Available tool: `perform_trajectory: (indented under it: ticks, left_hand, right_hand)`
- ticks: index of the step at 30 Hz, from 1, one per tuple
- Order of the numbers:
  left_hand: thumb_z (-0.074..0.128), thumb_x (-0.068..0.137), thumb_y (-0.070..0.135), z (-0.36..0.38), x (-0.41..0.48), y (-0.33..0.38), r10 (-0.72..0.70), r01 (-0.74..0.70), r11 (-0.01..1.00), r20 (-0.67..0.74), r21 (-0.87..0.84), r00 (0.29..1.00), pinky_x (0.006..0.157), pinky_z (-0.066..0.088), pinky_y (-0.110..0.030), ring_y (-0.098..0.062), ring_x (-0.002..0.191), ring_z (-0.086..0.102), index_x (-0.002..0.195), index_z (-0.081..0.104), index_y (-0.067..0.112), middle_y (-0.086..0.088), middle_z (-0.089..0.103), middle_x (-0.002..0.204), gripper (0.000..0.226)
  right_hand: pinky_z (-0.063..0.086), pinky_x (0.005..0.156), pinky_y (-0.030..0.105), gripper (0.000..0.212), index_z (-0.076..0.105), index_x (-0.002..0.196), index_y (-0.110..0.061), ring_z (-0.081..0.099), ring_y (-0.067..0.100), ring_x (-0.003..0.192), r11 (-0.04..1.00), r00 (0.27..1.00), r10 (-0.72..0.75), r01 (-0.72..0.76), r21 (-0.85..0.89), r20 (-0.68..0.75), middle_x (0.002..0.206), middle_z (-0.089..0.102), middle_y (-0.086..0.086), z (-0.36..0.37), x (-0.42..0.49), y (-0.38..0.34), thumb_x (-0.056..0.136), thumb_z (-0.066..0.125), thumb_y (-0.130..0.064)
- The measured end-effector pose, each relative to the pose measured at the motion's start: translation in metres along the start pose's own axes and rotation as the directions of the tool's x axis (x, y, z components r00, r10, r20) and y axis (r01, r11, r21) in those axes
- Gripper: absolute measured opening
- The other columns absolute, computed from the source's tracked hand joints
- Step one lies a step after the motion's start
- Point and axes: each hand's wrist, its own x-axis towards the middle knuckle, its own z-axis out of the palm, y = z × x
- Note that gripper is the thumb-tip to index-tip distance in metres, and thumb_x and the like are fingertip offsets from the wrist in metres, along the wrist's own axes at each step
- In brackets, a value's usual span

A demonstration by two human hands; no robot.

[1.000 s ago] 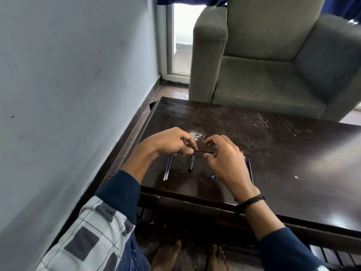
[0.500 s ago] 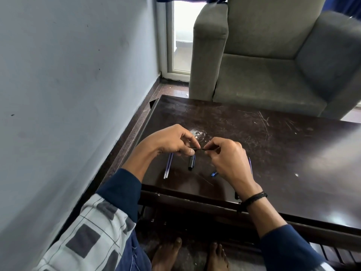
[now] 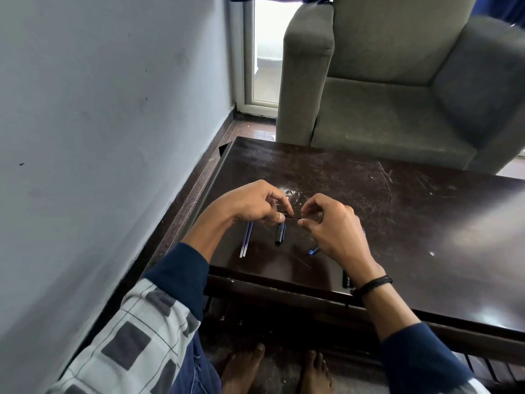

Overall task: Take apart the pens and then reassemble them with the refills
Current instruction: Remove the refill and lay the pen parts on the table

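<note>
No text, label, brand, number or sign can be read anywhere in the frame. No printing can be made out on the pen parts lying on the dark surface [image 3: 397,223], which are too small and dim for any marking to be told. Only a pattern of grey squares and thin lines, with no lettering, is carried by the sleeve [image 3: 136,336] at lower left.
</note>
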Motion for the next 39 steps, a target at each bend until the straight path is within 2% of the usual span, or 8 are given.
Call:
perform_trajectory:
  ticks: [3,7,11,14,17,20,24,39]
  left_hand:
    - [0.072,0.091,0.002,-0.002,-0.001,-0.003,-0.016,0.016,1.0,-0.014,-0.023,1.0,0.055,0.043,-0.013,-0.01,0.058,0.051,0.106,0.077,0.009,-0.005,0.06,0.066,0.017]
    - [0.072,0.09,0.001,-0.003,-0.001,-0.006,-0.025,0.024,0.999,-0.041,-0.038,0.999,0.053,0.043,-0.012,-0.009,0.057,0.052,0.104,0.077,0.008,-0.001,0.062,0.063,0.016]
    - [0.073,0.091,0.002,-0.002,0.0,-0.005,-0.031,0.03,0.998,-0.028,-0.048,0.999,0.053,0.043,-0.013,-0.009,0.056,0.051,0.104,0.077,0.008,-0.002,0.061,0.064,0.016]
    - [0.073,0.091,0.002,-0.002,0.0,-0.005,-0.027,0.026,0.999,-0.025,-0.043,0.999,0.054,0.044,-0.013,-0.007,0.055,0.052,0.105,0.077,0.008,-0.002,0.061,0.064,0.016]
    - [0.073,0.09,0.002,-0.003,-0.001,-0.005,-0.023,0.022,0.999,-0.03,-0.034,0.999,0.054,0.044,-0.011,-0.005,0.055,0.052,0.105,0.077,0.008,-0.004,0.062,0.066,0.016]
    - [0.072,0.091,0.001,-0.002,-0.001,-0.005,-0.023,0.022,0.999,-0.033,-0.042,0.999,0.053,0.043,-0.011,-0.006,0.055,0.052,0.106,0.077,0.006,-0.004,0.062,0.066,0.017]
    - [0.073,0.091,0.002,-0.002,-0.001,-0.005,-0.024,0.023,0.999,-0.027,-0.024,0.999,0.053,0.043,-0.011,-0.004,0.053,0.052,0.106,0.077,0.008,-0.001,0.063,0.064,0.017]
    - [0.072,0.091,0.004,-0.003,0.001,-0.005,-0.031,0.031,1.0,-0.022,-0.004,0.999,0.056,0.045,-0.012,-0.003,0.054,0.053,0.106,0.077,0.01,-0.005,0.062,0.067,0.017]
  right_hand:
    - [0.041,0.076,0.03,0.022,0.066,0.099,-0.03,0.062,0.015,0.095,0.991,0.999,0.032,-0.026,-0.13,0.044,0.105,0.063,-0.013,-0.009,0.003,0.008,0.083,0.079,-0.025]
    - [0.042,0.073,0.028,0.022,0.071,0.091,-0.034,0.065,0.019,0.099,0.95,0.975,0.128,-0.068,-0.306,0.181,0.102,0.065,-0.01,-0.018,0.008,0.023,0.083,0.071,-0.013]
    - [0.052,0.084,0.035,0.027,0.074,0.09,-0.035,0.061,0.017,0.104,0.924,0.931,0.129,0.013,-0.382,0.342,0.108,0.064,-0.011,-0.009,0.008,0.027,0.082,0.071,-0.009]
    - [0.049,0.082,0.033,0.023,0.069,0.083,-0.035,0.057,0.018,0.107,0.904,0.924,0.079,0.092,-0.418,0.374,0.104,0.055,-0.009,-0.001,0.007,0.029,0.085,0.072,-0.012]
    - [0.048,0.077,0.032,0.016,0.069,0.085,-0.034,0.061,0.017,0.102,0.929,0.948,0.1,0.02,-0.368,0.303,0.098,0.062,-0.012,-0.003,0.009,0.029,0.085,0.072,-0.018]
    - [0.05,0.072,0.029,0.013,0.07,0.085,-0.033,0.066,0.013,0.087,0.977,0.977,0.151,-0.124,-0.176,0.148,0.086,0.07,-0.015,-0.013,0.013,0.028,0.084,0.073,-0.02]
    - [0.041,0.061,0.019,0.012,0.071,0.085,-0.031,0.065,0.003,0.08,0.988,0.986,0.151,-0.15,-0.025,0.07,0.08,0.07,-0.016,-0.019,0.012,0.023,0.085,0.075,-0.02]
    - [0.058,0.076,0.04,0.014,0.069,0.091,-0.032,0.064,0.009,0.082,0.991,0.991,0.111,-0.105,-0.081,0.077,0.082,0.067,-0.013,-0.015,0.008,0.019,0.088,0.073,-0.019]
